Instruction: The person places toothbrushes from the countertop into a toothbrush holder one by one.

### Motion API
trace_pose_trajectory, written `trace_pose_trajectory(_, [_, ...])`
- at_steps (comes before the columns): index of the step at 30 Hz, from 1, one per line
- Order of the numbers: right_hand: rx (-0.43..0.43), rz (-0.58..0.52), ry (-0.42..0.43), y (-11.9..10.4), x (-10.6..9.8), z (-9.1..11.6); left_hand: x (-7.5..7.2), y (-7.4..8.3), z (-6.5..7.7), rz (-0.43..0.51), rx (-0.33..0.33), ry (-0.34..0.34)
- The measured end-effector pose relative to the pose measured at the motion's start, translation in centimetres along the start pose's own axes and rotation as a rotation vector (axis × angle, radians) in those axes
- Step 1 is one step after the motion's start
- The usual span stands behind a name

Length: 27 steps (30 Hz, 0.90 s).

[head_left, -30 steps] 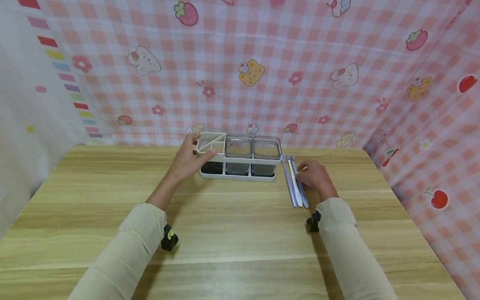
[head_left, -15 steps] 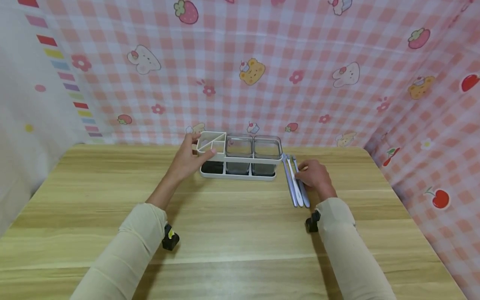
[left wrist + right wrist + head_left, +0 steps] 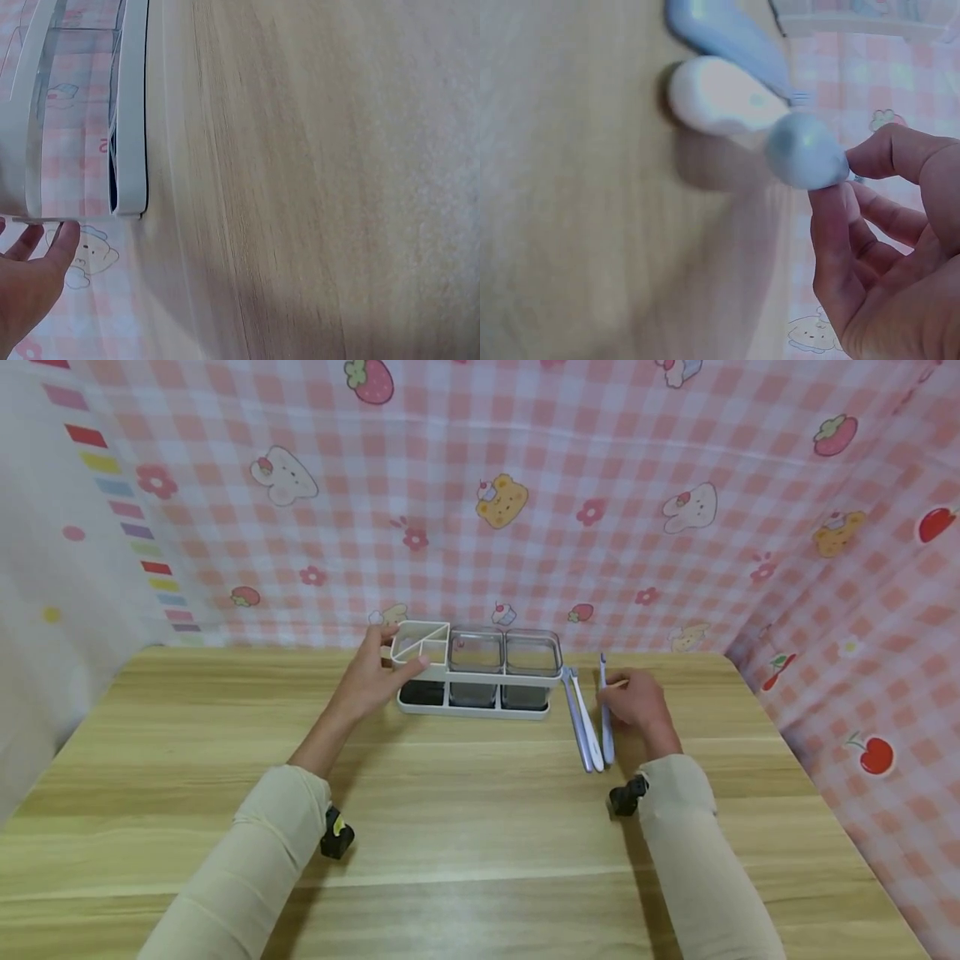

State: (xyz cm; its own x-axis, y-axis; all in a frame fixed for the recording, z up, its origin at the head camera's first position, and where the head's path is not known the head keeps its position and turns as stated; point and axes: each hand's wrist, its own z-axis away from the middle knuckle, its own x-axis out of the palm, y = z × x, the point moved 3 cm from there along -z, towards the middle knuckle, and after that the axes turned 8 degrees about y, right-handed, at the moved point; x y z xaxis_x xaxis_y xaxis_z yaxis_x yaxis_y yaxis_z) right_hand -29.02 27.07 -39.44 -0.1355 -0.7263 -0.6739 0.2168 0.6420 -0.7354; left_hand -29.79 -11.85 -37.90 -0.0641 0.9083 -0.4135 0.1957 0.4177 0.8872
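Observation:
In the head view a white two-tier toothbrush holder (image 3: pixel 487 678) stands at the back of the table, two clear cups (image 3: pixel 533 653) in its upper tier. My left hand (image 3: pixel 367 681) holds its left end, thumb in front and fingers behind; in the left wrist view the fingertips of that hand (image 3: pixel 30 292) are at the end of the holder. To the right, my right hand (image 3: pixel 639 703) pinches a blue toothbrush (image 3: pixel 607 743) between thumb and fingers. A white toothbrush (image 3: pixel 590 731) and a purple one (image 3: pixel 578 733) lie side by side on the table, just left of it.
The wooden table (image 3: pixel 465 827) reaches back to a pink checked cloth (image 3: pixel 420 493) hanging behind it, with more cloth along the right side. Black wrist cameras (image 3: pixel 337 835) sit at both cuffs.
My right hand has drawn the blue toothbrush away from the other two, slightly to the right and upward in the head view. The left hand stays at the holder.

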Motion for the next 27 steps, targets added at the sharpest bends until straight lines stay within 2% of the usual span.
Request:
trace_pose_trajectory(11, [0.028, -0.228, 0.089, -1.8, -0.5, 0.3, 0.0, -0.2, 0.1, -0.011, 0.020, 0.010])
trace_pose_trajectory(27, [-0.065, -0.453, 0.199, -5.4, -2.2, 1.6, -0.1, -0.2, 0.2, -0.016, 0.012, -0.003])
